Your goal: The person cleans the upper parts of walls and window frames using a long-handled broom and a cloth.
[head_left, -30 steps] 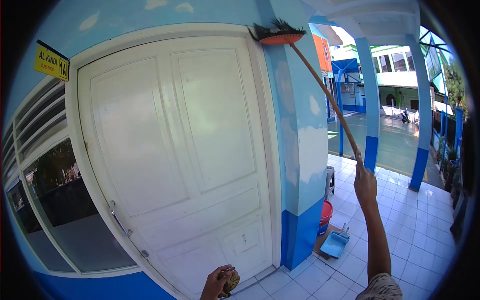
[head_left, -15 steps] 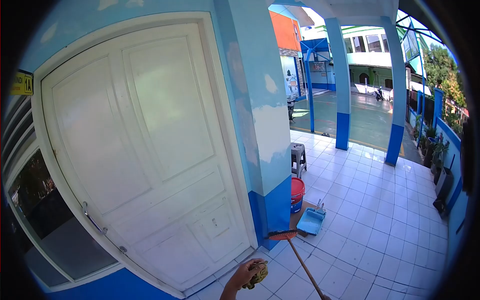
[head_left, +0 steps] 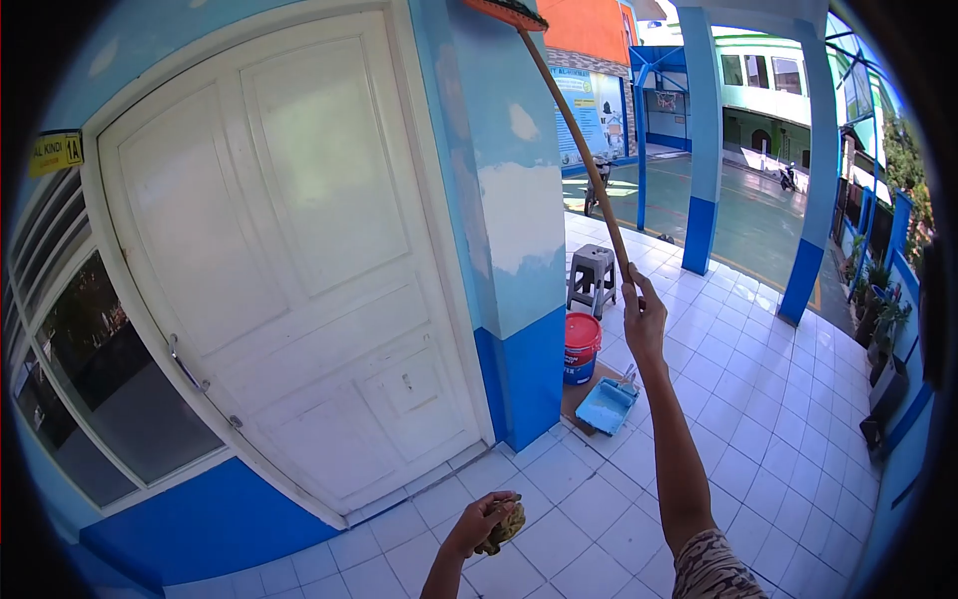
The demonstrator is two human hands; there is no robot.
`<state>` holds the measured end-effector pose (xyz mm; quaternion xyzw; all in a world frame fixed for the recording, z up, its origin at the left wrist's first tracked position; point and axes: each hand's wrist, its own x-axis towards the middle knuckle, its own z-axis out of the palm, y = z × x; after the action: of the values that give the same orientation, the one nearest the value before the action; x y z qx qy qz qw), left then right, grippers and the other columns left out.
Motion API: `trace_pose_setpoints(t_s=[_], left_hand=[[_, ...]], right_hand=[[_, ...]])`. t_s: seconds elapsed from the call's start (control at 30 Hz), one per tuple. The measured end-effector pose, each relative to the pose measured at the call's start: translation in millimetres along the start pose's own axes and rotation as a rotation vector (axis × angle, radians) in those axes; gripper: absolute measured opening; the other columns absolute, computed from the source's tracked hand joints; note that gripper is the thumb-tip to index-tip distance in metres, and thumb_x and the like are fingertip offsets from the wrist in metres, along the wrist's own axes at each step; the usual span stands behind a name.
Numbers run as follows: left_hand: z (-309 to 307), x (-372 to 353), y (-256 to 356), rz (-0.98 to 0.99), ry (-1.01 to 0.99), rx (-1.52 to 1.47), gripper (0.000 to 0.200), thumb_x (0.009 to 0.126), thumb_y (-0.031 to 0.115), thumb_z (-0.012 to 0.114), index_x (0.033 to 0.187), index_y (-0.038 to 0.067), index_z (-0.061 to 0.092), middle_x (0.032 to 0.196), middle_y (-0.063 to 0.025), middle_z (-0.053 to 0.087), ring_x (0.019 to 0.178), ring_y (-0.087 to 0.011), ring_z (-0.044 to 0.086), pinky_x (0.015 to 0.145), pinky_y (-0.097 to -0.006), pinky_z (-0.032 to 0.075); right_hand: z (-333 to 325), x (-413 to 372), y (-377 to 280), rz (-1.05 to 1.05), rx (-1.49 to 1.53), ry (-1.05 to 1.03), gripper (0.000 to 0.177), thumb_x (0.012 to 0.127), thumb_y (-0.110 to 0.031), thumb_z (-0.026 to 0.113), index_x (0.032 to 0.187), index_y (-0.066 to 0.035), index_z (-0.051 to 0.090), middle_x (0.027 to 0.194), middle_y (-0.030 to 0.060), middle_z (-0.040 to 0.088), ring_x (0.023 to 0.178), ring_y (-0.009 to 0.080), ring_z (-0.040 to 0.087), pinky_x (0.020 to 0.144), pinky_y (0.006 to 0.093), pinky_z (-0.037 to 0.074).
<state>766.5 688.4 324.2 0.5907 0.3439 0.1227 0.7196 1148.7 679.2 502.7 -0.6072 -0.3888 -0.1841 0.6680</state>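
Observation:
My right hand (head_left: pixel 644 311) is closed around the lower end of the wooden handle of a broom (head_left: pixel 574 115). The handle slants up and left, and the broom's orange head with dark bristles is at the top edge of the view, by the upper part of the pillar (head_left: pixel 524 215). In my left hand (head_left: pixel 477 524), low in the middle, is a crumpled yellow-green cloth (head_left: pixel 504 527). That hand hangs above the white floor tiles, apart from the broom. The pillar is light blue above with pale patches, dark blue below.
Beside the pillar stand a red-lidded bucket (head_left: pixel 582 349), a blue paint tray (head_left: pixel 607 407) on cardboard and a grey stool (head_left: pixel 593 278). A white door (head_left: pixel 299 270) is at left. Potted plants (head_left: pixel 883 314) line the right wall. More pillars (head_left: pixel 703 150) edge the court.
The broom has swung from near the floor at the pillar's base up to its upper part. My right arm has come into view, raised. My left hand keeps the cloth low.

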Motion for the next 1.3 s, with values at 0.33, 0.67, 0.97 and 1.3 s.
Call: trace_pose_setpoints(t_s=[0.33,0.67,0.97,1.3], left_hand=[[1.0,-62.7,-66.0,-0.089,0.105,-0.015,0.04,0.095,0.036,0.066,0.126,0.011,0.064,0.112,-0.0085,0.067,0.1,-0.0162,0.064,0.085,-0.029,0.052],[-20.3,-104.7,-92.7,-0.042,0.07,-0.042,0.043,0.094,0.034,0.067,0.129,0.009,0.061,0.113,-0.0092,0.066,0.1,-0.0171,0.065,0.085,-0.028,0.053],[-120.0,-232.0,-155.8,-0.08,0.253,-0.141,0.043,0.095,0.033,0.067,0.128,0.006,0.061,0.11,-0.0098,0.066,0.099,-0.0177,0.065,0.082,-0.0302,0.056],[-199.4,-362.2,-226.0,0.261,0.474,-0.515,0.033,0.1,0.031,0.058,0.106,-0.001,0.064,0.056,-0.0041,0.046,0.044,-0.012,0.041,0.042,-0.0277,0.041]], right_hand=[[-116.1,-356.4,103.3,0.467,-0.171,-0.394,0.036,0.096,-0.013,0.057,0.128,0.005,0.058,0.075,0.0118,0.061,0.06,0.0126,0.055,0.054,0.0316,0.044],[-153.4,-471.2,76.4,1.421,0.048,-0.427,0.035,0.098,-0.015,0.056,0.132,-0.01,0.056,0.059,0.0079,0.052,0.039,0.015,0.045,0.033,0.0301,0.035],[28.6,-144.4,-93.6,0.613,0.554,-0.162,0.04,0.099,-0.022,0.058,0.137,-0.011,0.054,0.059,-0.0008,0.048,0.039,0.0067,0.039,0.032,0.023,0.028],[114.6,10.8,-406.2,0.152,0.693,-0.063,0.036,0.098,-0.019,0.06,0.134,-0.015,0.058,0.062,0.0005,0.051,0.041,0.0065,0.04,0.033,0.0228,0.029]])
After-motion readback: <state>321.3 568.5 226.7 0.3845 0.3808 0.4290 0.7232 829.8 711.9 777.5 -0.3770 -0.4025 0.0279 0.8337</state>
